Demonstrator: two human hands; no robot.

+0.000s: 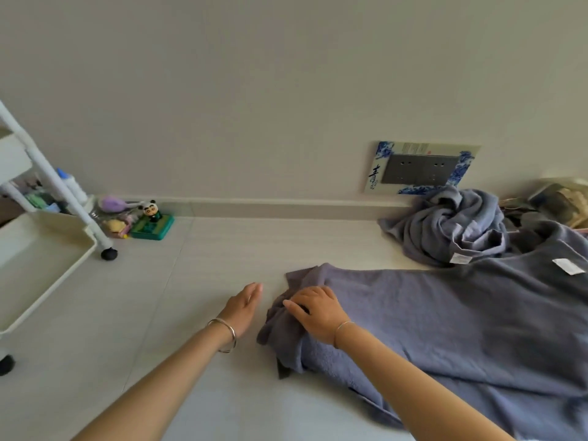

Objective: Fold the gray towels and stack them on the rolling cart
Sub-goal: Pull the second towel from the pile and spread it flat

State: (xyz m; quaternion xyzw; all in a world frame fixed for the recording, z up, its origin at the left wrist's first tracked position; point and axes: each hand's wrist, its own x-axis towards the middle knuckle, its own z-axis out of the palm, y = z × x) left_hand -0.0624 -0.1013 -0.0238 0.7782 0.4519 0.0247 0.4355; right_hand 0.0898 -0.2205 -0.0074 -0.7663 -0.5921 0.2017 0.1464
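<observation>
Currently I am viewing the gray towel (461, 329), running off frame at right, lying on the tiled floor (206, 249), the right hand (315, 308) gripping its bunched corner, the left hand (246, 302) lying open alongside, the rolling cart (47, 249) cropped at frame left.

Only txt I can read from here: one big black brush char, 青, on the left strip of the blue-and-white socket surround (378, 160) on the wall. Smaller chars right under it, plus fine print along the surround's top edge, are too small for me to make out. White tag (569, 266) on the flat towel (445, 313) and second tag (460, 258) on the bunched towel (451, 224) look printed, but both are blurred, no legible wording or nos.
</observation>
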